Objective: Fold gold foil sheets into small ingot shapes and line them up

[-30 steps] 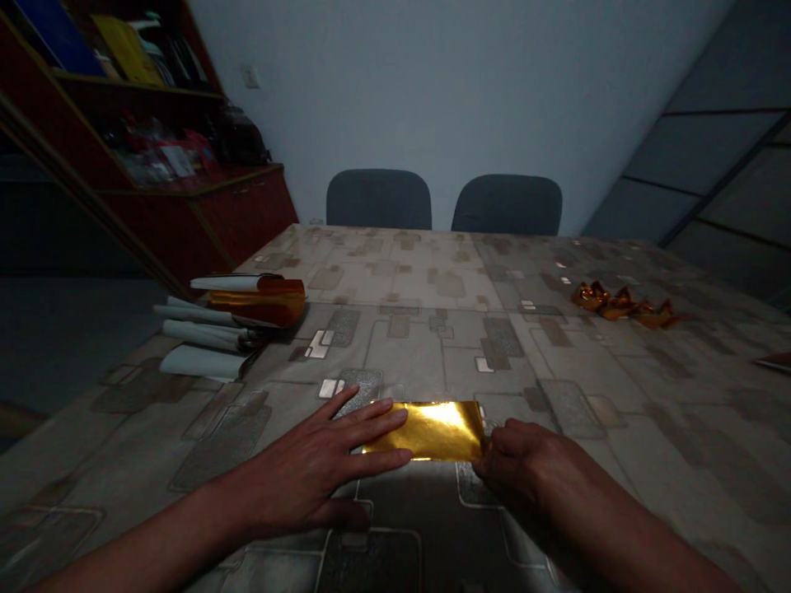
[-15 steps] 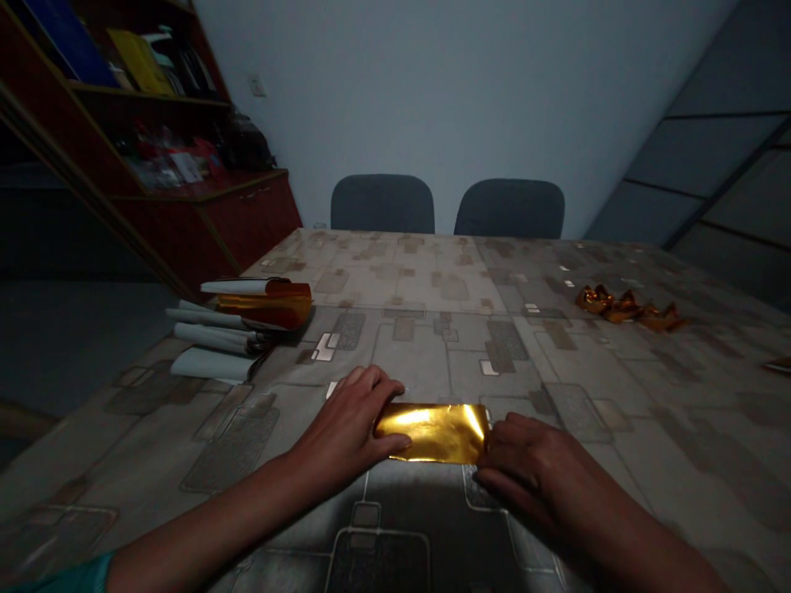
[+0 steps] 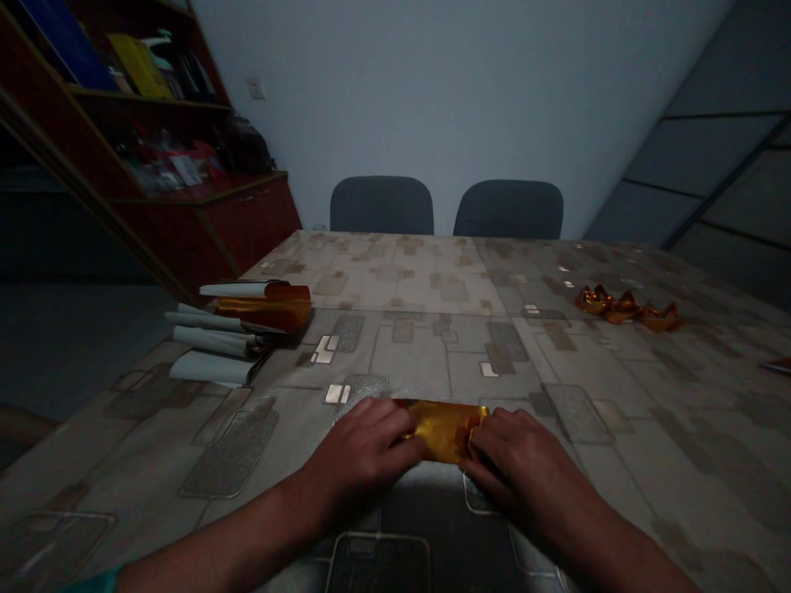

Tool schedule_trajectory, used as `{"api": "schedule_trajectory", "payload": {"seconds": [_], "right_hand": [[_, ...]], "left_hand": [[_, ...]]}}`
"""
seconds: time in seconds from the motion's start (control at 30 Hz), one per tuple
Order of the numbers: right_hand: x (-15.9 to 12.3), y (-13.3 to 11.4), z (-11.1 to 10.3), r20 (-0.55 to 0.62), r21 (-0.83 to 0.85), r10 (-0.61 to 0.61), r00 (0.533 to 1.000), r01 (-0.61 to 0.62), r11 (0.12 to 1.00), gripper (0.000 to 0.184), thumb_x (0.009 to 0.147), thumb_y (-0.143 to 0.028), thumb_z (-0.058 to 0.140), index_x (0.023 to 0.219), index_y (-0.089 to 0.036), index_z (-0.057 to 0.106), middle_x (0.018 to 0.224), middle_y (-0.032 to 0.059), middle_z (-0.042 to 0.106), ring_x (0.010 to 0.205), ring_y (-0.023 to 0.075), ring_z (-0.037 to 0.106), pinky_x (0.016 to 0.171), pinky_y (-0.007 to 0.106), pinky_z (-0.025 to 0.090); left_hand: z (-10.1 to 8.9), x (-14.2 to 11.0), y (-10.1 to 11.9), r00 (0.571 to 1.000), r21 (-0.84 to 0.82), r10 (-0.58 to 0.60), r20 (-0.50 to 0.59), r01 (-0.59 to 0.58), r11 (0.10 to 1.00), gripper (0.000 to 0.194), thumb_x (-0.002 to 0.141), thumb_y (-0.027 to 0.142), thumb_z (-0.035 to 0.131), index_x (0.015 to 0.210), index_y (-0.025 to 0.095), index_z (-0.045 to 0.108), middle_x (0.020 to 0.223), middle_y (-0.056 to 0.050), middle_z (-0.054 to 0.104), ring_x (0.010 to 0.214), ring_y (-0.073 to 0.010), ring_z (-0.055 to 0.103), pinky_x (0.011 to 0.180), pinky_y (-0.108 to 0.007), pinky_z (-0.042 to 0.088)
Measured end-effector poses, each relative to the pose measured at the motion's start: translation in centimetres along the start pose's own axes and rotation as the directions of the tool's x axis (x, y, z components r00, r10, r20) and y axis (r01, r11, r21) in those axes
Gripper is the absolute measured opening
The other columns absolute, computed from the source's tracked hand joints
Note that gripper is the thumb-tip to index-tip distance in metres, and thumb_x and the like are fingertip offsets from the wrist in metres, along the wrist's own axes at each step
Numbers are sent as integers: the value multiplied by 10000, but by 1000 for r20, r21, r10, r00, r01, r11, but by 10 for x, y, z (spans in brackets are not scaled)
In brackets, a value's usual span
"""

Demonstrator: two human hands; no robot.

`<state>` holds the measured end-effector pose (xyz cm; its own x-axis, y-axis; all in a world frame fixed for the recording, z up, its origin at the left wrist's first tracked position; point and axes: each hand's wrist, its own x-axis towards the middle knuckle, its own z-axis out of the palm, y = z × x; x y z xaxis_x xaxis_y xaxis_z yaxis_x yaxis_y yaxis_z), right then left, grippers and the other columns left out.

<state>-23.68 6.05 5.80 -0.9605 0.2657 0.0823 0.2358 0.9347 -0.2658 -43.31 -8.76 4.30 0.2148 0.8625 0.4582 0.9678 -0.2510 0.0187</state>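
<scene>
A folded strip of shiny gold foil paper [image 3: 443,430] lies on the patterned table [image 3: 432,329] near its front edge. My left hand [image 3: 366,451] has its fingers curled over the strip's left end. At the strip's right end my right hand [image 3: 514,457] pinches the paper with bent fingers. The two hands sit close together, so only the middle of the gold strip shows between them. The paper looks slightly lifted and creased there.
Rolled white and orange-gold sheets [image 3: 238,329] lie in a pile at the table's left edge. Several small folded gold pieces [image 3: 624,306] sit at the far right. Two grey chairs [image 3: 445,207] stand behind the table. A dark red shelf unit [image 3: 142,148] is on the left.
My left hand went from lying flat on the paper to gripping its end. Both hands moved toward each other, and the flat gold strip now looks shorter and bunched.
</scene>
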Motion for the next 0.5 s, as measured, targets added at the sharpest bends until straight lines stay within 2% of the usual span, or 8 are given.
{"api": "schedule_trajectory", "payload": {"seconds": [0.07, 0.2, 0.33, 0.4, 0.5], "right_hand": [[0, 1, 0, 0, 16, -16, 1000, 16, 1000, 76, 882, -203, 687, 825, -176, 644, 865, 56, 658, 809, 239, 582, 706, 357, 410], [1, 1, -5, 28, 18, -57, 998, 56, 998, 51, 917, -209, 650, 873, -184, 641, 908, 55, 644, 848, 239, 561, 726, 354, 406], [1, -1, -12, 39, 4, -81, 996, 80, 997, 39, 937, -210, 617, 909, -194, 639, 915, 47, 637, 850, 233, 552, 749, 368, 392], [1, -2, -14, 39, -10, -90, 995, 90, 996, 33, 939, -214, 608, 927, -202, 637, 921, 43, 630, 856, 234, 546, 762, 377, 383], [0, -2, -15, 37, -25, -116, 993, 117, 993, 94, 907, -216, 647, 1000, -215, 636, 967, 40, 632, 895, 242, 541, 791, 388, 375]], "left_hand": [[1, -1, 4, 998, -11, 58, 27, -58, 998, 138, 967, 175, 505, 920, 198, 633, 799, -10, 641, 694, -175, 517, 607, -299, 371], [-1, -1, 0, 995, -61, 14, 96, -9, 998, 100, 948, 204, 565, 1008, 200, 645, 864, -21, 669, 752, -189, 581, 619, -288, 440], [-5, 3, -6, 984, -51, 9, 178, 0, 999, 119, 912, 292, 640, 949, 180, 652, 873, -37, 678, 785, -221, 625, 632, -314, 509], [-5, 6, -6, 985, -2, 28, 169, -28, 1000, 107, 925, 254, 610, 874, 168, 646, 812, -33, 668, 742, -217, 629, 598, -305, 513], [-4, 8, -3, 993, 83, 84, 84, -91, 992, 171, 943, 142, 523, 811, 155, 631, 718, -21, 639, 636, -195, 603, 528, -286, 486]]}}
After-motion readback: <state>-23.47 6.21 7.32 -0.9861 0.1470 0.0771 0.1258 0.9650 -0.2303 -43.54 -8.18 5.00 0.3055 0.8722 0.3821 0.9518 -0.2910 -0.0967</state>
